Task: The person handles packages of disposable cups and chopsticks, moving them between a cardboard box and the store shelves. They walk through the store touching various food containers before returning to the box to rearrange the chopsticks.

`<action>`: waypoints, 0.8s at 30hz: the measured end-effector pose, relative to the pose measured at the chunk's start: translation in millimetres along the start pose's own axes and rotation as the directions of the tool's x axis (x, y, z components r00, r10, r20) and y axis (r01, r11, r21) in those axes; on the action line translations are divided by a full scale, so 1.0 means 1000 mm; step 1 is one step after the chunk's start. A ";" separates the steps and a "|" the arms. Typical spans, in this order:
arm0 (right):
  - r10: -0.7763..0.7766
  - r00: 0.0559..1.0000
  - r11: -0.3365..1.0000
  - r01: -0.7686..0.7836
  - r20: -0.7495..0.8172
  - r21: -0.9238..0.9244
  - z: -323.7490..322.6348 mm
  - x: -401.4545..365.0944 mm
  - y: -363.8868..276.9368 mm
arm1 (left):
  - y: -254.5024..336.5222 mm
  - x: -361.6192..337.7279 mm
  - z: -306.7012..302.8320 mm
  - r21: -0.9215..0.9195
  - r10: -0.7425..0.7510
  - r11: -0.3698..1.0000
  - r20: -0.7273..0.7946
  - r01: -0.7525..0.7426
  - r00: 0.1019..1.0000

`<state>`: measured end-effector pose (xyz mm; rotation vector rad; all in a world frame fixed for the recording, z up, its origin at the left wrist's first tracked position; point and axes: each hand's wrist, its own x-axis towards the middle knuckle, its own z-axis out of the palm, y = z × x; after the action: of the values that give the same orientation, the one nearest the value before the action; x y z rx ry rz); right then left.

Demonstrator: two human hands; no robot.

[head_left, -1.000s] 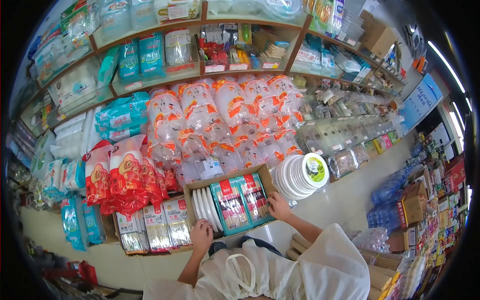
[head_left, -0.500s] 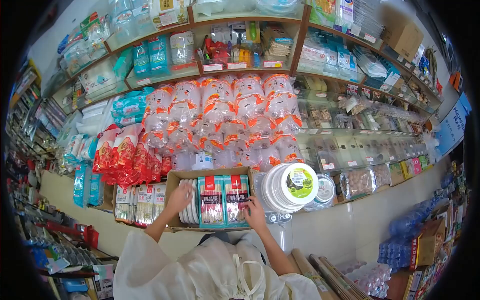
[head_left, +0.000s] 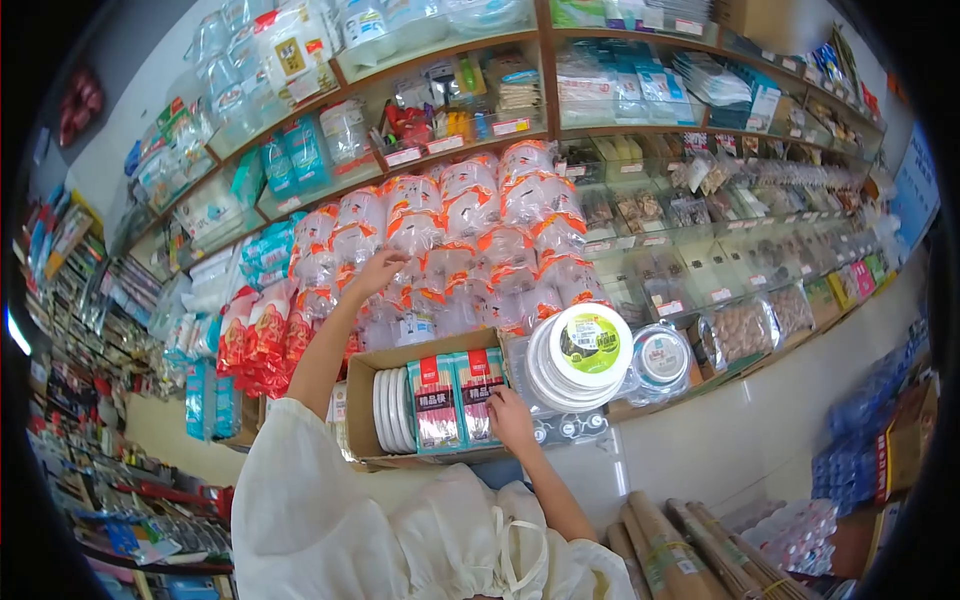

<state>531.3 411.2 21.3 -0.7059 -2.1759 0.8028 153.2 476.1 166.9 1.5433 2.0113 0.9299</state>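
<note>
My left hand [head_left: 378, 272] is raised in front of the stacked clear plastic packs with orange and white wrapping [head_left: 415, 215]. Its fingers point to the right, and whether they hold anything is too small to tell. At the right side of an open cardboard box [head_left: 365, 362], my right hand [head_left: 510, 415] rests by the right-hand teal pack of chopsticks [head_left: 477, 375]; its fingertips are hard to make out. A second teal pack [head_left: 435, 400] stands beside it, with white round plates [head_left: 393, 410] on edge at the box's left.
Stacked white lidded containers [head_left: 590, 350] stand right of the box, beside a clear round pack [head_left: 662, 358]. Red packs [head_left: 265, 335] hang at the left. Shelves [head_left: 650, 130] of packaged goods rise behind. Rolled brown mats [head_left: 670, 545] stand at the lower right.
My left hand has moved up from the plates in the box to the clear packs behind it. My right hand stays by the chopstick pack. The camera view has shifted and tilted.
</note>
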 end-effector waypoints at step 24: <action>0.023 0.994 0.993 -0.009 -0.109 0.121 0.003 -0.004 0.006 | 0.065 -0.003 -0.042 0.372 0.305 0.910 -0.311 -0.180 0.900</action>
<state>533.1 411.5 13.4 -0.6910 -2.0081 0.8746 167.9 472.8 242.4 1.9693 2.3692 1.0785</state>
